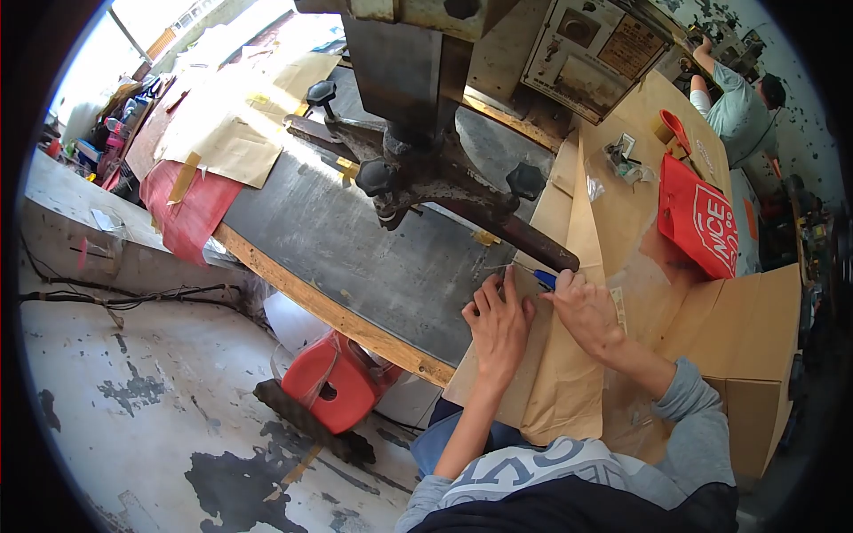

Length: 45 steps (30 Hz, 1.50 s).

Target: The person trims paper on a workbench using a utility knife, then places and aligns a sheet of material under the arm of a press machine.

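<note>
Head view. Right of centre: left hand [499, 324], fingers part-spread, laid on cardboard [531, 360]. Just beside: right hand [586, 313], pinching blue tool [545, 279], pen or cutter, cannot tell which; business end near left-hand fingertips. Just above: metal machine arm [533, 238]. Step in hand, as judged: marking or cutting cardboard. Next move: probably calls for steady left-hand pressure, controlled stroke.

one blue tool [545, 278], three black knobs [526, 178]
</note>
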Each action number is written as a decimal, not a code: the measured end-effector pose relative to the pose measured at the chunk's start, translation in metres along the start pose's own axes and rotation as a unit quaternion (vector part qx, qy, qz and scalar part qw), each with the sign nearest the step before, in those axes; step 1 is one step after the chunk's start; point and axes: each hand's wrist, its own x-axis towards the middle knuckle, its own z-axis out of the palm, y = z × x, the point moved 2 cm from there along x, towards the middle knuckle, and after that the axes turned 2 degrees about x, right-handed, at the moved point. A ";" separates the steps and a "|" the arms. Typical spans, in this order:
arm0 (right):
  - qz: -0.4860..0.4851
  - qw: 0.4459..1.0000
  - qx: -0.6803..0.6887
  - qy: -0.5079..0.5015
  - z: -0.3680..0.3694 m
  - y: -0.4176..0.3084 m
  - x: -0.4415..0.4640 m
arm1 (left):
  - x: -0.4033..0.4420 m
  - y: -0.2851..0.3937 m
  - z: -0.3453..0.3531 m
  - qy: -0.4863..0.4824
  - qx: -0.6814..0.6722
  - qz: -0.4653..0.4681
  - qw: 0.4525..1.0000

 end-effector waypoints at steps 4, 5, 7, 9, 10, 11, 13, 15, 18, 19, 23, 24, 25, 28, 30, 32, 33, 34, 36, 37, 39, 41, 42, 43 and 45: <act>-0.016 1.000 -0.016 -0.012 0.001 0.000 0.003 | 0.001 0.000 -0.002 -0.002 0.001 0.002 1.000; -0.024 0.999 -0.024 -0.017 0.001 -0.001 0.002 | 0.000 -0.001 -0.001 -0.002 0.000 0.003 1.000; -0.029 0.999 -0.031 -0.019 0.005 -0.001 0.001 | -0.001 -0.003 -0.001 -0.001 -0.002 0.008 1.000; -0.033 0.998 -0.041 -0.018 0.006 0.000 0.001 | 0.000 -0.003 -0.003 -0.004 0.000 0.011 1.000; -0.034 0.998 -0.048 -0.018 0.006 0.001 0.001 | 0.000 -0.004 -0.004 -0.005 0.001 0.013 1.000; -0.036 0.998 -0.055 -0.018 0.006 0.001 0.001 | 0.000 -0.004 -0.004 -0.006 0.001 0.013 1.000; -0.036 0.998 -0.056 -0.016 0.003 0.001 0.001 | -0.001 -0.004 -0.004 -0.011 -0.002 0.013 1.000; -0.038 0.997 -0.059 -0.018 0.001 0.001 0.000 | 0.000 -0.005 -0.005 -0.013 -0.005 0.012 1.000; -0.047 0.997 -0.061 -0.025 0.002 0.001 0.001 | -0.002 -0.006 -0.004 -0.013 -0.008 0.011 1.000; -0.046 0.997 -0.059 -0.028 0.003 0.003 0.001 | -0.001 -0.007 -0.004 -0.010 -0.009 0.012 1.000; -0.048 0.997 -0.050 -0.022 0.008 0.005 -0.001 | -0.002 -0.008 -0.007 -0.020 -0.007 0.005 1.000; -0.052 0.997 -0.051 -0.024 0.007 0.005 0.000 | -0.001 -0.009 -0.005 -0.015 -0.007 0.005 1.000; -0.054 0.997 -0.053 -0.028 0.006 0.006 -0.001 | -0.001 -0.008 -0.004 -0.013 -0.009 0.006 1.000; -0.052 0.997 -0.049 -0.030 0.007 0.006 -0.003 | -0.001 -0.008 -0.005 -0.014 -0.016 0.003 1.000; -0.047 0.998 -0.044 -0.026 0.009 0.007 -0.004 | -0.001 -0.009 -0.005 -0.009 -0.015 0.008 1.000; -0.044 0.998 -0.040 -0.023 0.012 0.008 -0.006 | -0.002 -0.009 -0.005 -0.005 -0.021 0.008 1.000; -0.040 0.998 -0.038 -0.026 0.011 0.009 -0.006 | -0.001 -0.009 -0.005 -0.005 -0.026 0.008 1.000; -0.036 0.998 -0.035 -0.029 0.011 0.009 -0.006 | -0.002 -0.010 -0.005 -0.006 -0.031 0.008 0.999; -0.028 0.999 -0.025 -0.028 0.012 0.011 -0.008 | -0.001 -0.009 -0.007 0.004 -0.030 0.009 1.000; -0.023 0.999 -0.017 -0.026 0.014 0.012 -0.012 | -0.002 -0.010 -0.009 0.005 -0.028 0.011 1.000; -0.019 0.999 -0.015 -0.023 0.013 0.014 -0.009 | 0.001 -0.010 -0.011 0.016 -0.022 0.014 1.000; -0.016 0.999 -0.023 -0.028 0.008 0.013 -0.010 | -0.001 -0.011 -0.011 0.018 -0.021 0.015 1.000; -0.014 0.999 -0.023 -0.032 0.009 0.013 -0.011 | -0.004 -0.011 -0.009 0.017 -0.024 0.014 0.999; -0.013 0.999 -0.022 -0.034 0.011 0.015 -0.011 | -0.004 -0.011 -0.008 0.018 -0.026 0.013 0.999; -0.008 0.999 -0.006 -0.041 0.014 0.016 -0.011 | -0.003 -0.011 -0.010 0.013 -0.023 0.013 1.000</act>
